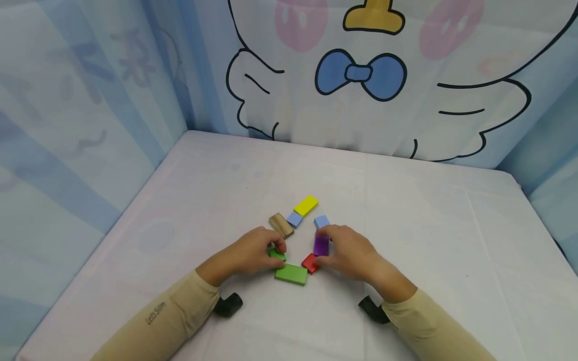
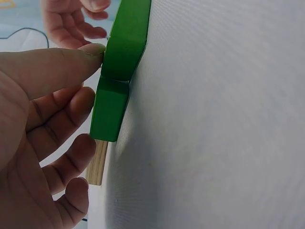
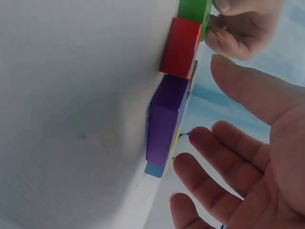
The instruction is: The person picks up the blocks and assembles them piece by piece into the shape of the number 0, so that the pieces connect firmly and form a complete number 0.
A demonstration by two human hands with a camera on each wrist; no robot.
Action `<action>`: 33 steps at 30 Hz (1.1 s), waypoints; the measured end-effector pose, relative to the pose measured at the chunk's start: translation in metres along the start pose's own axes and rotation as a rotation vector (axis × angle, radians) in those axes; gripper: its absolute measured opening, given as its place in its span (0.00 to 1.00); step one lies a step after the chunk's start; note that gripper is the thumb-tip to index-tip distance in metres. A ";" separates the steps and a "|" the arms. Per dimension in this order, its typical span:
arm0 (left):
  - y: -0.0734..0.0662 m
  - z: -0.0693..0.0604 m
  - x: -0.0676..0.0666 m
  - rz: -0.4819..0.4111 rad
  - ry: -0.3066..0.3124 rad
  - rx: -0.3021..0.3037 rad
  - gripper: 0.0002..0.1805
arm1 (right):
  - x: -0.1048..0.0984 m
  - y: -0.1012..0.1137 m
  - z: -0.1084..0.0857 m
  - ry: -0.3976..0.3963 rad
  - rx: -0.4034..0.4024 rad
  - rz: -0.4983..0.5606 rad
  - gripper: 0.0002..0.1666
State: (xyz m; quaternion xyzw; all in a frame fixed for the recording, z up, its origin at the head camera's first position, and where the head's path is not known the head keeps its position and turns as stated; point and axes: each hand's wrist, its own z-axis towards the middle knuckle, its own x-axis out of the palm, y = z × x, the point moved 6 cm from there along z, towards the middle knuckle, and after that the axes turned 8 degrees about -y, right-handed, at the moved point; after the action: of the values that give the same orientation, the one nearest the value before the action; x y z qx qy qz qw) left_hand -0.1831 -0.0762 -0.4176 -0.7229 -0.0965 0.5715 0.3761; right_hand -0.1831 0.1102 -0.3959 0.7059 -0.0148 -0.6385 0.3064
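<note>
Blocks of green (image 1: 291, 275) sat by the left hand (image 1: 256, 251), grip hard to tell. The loose right hand (image 1: 353, 251) held nothing beside a purple block (image 1: 321, 246).

Faintly glossy purple block (image 1: 321, 246), wood-grained brown block (image 1: 281, 225) (matt, clothlike table cover (image 1: 415, 235) beneath)

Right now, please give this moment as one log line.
left hand: thumb at long green rectangular block | right hand: near purple rectangular block

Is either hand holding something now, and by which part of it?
The right hand holds nothing. The left hand has its thumb at the larger green block, near the smaller green block; whether it grips either is unclear.
</note>
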 end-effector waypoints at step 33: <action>-0.002 0.001 -0.001 0.016 0.013 0.030 0.10 | 0.004 0.005 -0.001 0.007 -0.031 -0.075 0.26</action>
State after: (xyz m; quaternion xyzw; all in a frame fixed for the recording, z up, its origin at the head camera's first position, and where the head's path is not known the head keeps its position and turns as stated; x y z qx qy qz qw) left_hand -0.1837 -0.0752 -0.4153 -0.7217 -0.0799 0.5712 0.3828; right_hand -0.1800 0.1048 -0.3972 0.7032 0.0224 -0.6473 0.2933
